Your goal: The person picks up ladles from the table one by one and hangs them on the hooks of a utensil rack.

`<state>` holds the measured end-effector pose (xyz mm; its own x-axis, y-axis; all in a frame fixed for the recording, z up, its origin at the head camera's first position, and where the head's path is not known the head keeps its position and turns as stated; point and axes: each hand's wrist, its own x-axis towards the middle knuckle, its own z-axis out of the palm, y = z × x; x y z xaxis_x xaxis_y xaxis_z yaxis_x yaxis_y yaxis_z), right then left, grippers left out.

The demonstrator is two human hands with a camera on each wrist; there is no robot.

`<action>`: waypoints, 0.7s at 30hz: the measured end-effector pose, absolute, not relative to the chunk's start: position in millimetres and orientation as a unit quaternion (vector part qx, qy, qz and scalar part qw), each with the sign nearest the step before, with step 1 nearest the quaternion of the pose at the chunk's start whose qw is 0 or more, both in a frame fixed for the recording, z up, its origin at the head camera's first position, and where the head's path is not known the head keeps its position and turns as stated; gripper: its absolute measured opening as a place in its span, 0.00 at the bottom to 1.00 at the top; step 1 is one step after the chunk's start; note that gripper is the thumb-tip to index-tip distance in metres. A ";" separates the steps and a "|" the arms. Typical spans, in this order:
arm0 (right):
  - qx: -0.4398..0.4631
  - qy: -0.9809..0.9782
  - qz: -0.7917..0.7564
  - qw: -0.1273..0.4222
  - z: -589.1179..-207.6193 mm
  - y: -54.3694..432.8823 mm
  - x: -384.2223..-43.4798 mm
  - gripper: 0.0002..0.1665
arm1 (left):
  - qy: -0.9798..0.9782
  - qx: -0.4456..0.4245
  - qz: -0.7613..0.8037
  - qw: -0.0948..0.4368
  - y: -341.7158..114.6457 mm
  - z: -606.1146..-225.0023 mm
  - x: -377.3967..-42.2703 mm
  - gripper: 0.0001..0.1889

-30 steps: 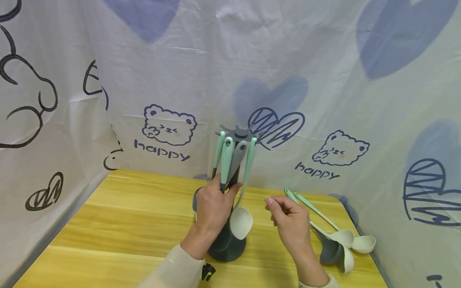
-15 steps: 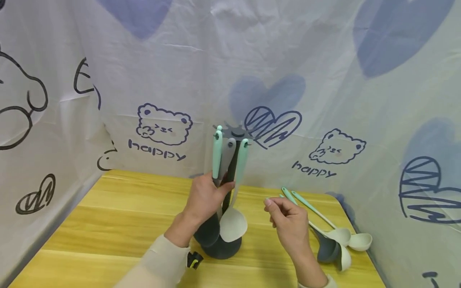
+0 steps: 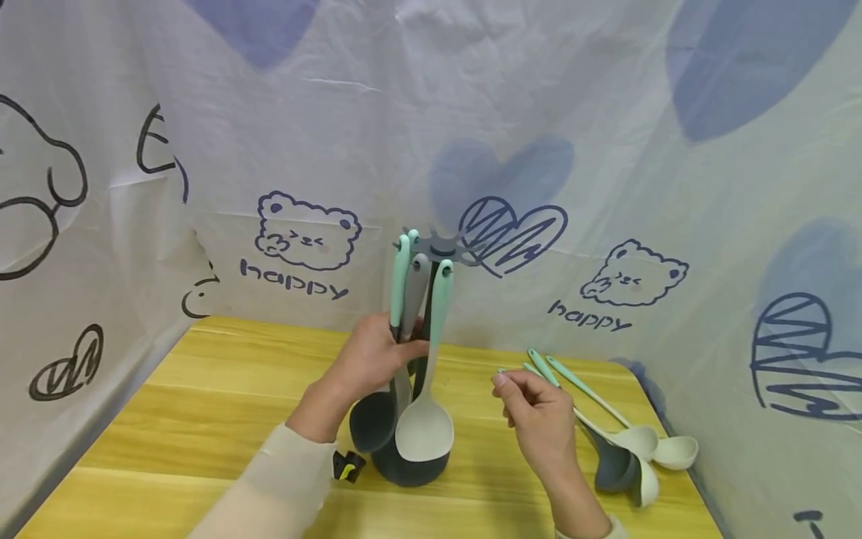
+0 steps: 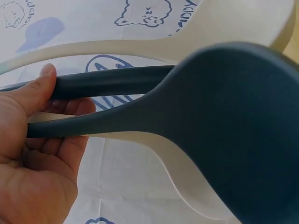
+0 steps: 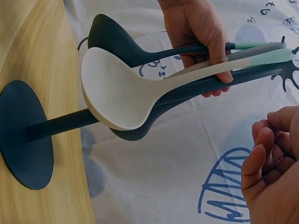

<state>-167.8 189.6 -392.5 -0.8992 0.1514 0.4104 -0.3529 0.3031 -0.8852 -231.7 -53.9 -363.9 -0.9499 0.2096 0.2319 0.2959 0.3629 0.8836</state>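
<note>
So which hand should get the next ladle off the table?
Probably the right hand. It looks empty and is close to the loose ladles, while the left hand is gripping the stand.

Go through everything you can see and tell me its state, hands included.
Utensil stand: upright on its base
White ladle: hanging, bowl down
Dark ladle: hanging, head down
Gray-handled utensil: hanging
Loose white-headed utensils: lying on the table, overlapping
Loose dark ladle: lying, partly covered
Cloth backdrop: hung, creased
Left hand: curled round the stand
Right hand: loosely curled, nothing seen in it
</note>
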 end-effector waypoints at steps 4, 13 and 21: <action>0.073 -0.776 0.588 0.216 -392.5 187.8 -167.4 0.08 | -0.828 -0.145 -0.541 0.031 -55.8 -363.0 -228.6 0.10; 0.085 -0.778 0.585 0.213 -393.4 185.7 -167.6 0.08 | -0.868 -0.107 -0.481 0.062 -65.6 -363.2 -215.7 0.14; 0.086 -0.781 0.583 0.208 -394.1 184.4 -167.6 0.07 | -0.859 -0.179 -0.476 0.050 -74.4 -367.9 -223.2 0.16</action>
